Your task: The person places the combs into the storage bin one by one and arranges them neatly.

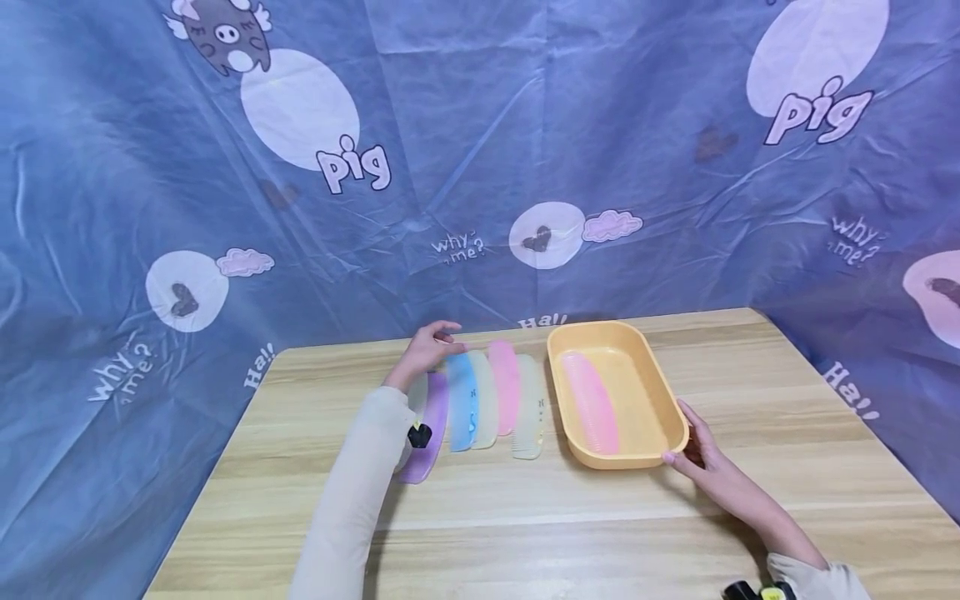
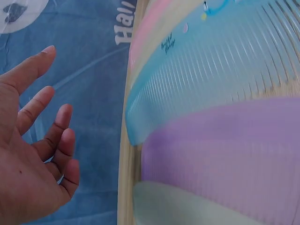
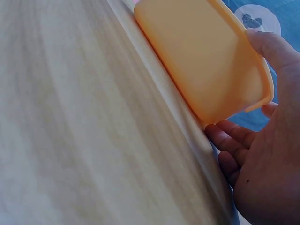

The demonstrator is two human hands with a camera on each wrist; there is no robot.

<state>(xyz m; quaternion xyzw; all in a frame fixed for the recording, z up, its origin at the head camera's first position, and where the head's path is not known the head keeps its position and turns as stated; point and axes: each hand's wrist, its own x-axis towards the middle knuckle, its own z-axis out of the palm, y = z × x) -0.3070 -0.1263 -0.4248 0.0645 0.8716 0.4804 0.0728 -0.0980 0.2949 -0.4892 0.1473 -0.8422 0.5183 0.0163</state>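
My left hand [image 1: 429, 350] hovers at the far end of a blue comb [image 1: 461, 400], fingers loosely bent and holding nothing; in the left wrist view the hand [image 2: 35, 140] stands apart from the combs. Beside the blue comb lie a purple comb [image 1: 437, 408] and a partly hidden pale green comb [image 2: 178, 206] on the left. To its right are a cream comb [image 1: 486, 404], a pink comb [image 1: 506, 387] and a pale greenish comb [image 1: 529, 408]. My right hand [image 1: 708, 471] grips the near right corner of a yellow tray [image 1: 637, 400], thumb on the rim. Inside lies another pink comb [image 1: 588, 400].
The wooden table [image 1: 525, 533] carries the row of combs and the tray. A blue printed cloth [image 1: 465, 167] hangs behind the table's far edge and along its sides. Black devices [image 1: 420, 435] are strapped at the wrists.
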